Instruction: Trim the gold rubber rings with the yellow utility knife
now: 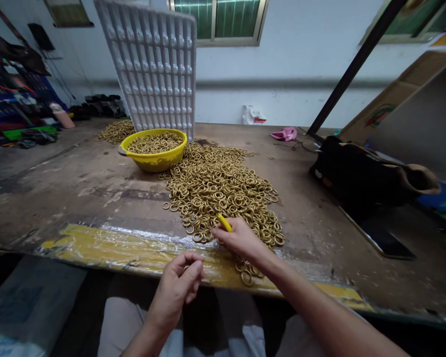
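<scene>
A wide heap of brass-coloured metal rings (223, 183) spreads over the middle of the table. At its near edge my right hand (241, 240) is closed around a tool with a yellow handle (224, 222); the tool's lower end is hidden by the fingers and the rings. My left hand (180, 280) hangs just off the table's front edge, its fingers curled together. What they hold, if anything, is mostly hidden. Behind the heap, to the left, stands a yellow basin (156, 161) full of the same rings.
A grey ribbed plastic tray (159, 74) stands upright behind the basin, near a smaller ring pile (116, 131). Clear film covers yellow tape (126, 248) along the table's front edge. At right lie a black cloth bag (357, 173), a phone (381, 238) and a pink cloth (285, 134).
</scene>
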Tool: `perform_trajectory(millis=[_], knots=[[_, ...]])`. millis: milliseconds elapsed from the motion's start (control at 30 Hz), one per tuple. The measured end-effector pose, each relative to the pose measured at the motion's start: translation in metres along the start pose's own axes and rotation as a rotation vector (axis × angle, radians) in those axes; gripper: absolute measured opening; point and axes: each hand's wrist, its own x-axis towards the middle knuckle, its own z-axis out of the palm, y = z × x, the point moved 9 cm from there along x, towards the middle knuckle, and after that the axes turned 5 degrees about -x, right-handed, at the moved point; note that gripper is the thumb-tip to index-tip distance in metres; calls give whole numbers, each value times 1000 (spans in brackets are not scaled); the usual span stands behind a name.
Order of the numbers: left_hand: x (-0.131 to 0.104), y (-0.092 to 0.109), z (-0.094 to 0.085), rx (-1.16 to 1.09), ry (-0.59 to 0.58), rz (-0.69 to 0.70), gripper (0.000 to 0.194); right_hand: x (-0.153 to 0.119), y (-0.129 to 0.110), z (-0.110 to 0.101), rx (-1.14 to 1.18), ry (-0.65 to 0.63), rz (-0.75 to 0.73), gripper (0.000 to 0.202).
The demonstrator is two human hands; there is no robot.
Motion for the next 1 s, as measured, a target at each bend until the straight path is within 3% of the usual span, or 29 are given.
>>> perform_trajectory(millis=[67, 133, 400, 500, 600, 667, 833, 1000], knots=[[7, 6, 2, 74, 35, 73, 32, -3, 2, 7, 260, -127, 49, 25], [13, 7, 8, 63, 22, 83, 37, -8, -1, 10, 365, -187, 40, 22], [15, 5, 29, -170, -155, -100, 28, -19, -26, 7, 367, -198, -170, 15], [12, 8, 28, -167, -151, -100, 27, -24, -31, 4, 154, -120, -231, 15], [12, 16, 19, -45, -90, 1, 26, -34, -35, 1, -272, 14, -274, 10], [11, 21, 13, 49, -49, 67, 27, -42, -36, 6, -472, 31, -284, 13], [7, 26, 3, 207, 22, 136, 31, -52, -34, 18, -584, 28, -290, 12], [-2, 30, 3, 331, 20, 159, 27, -54, -33, 23, -625, 7, -276, 12]])
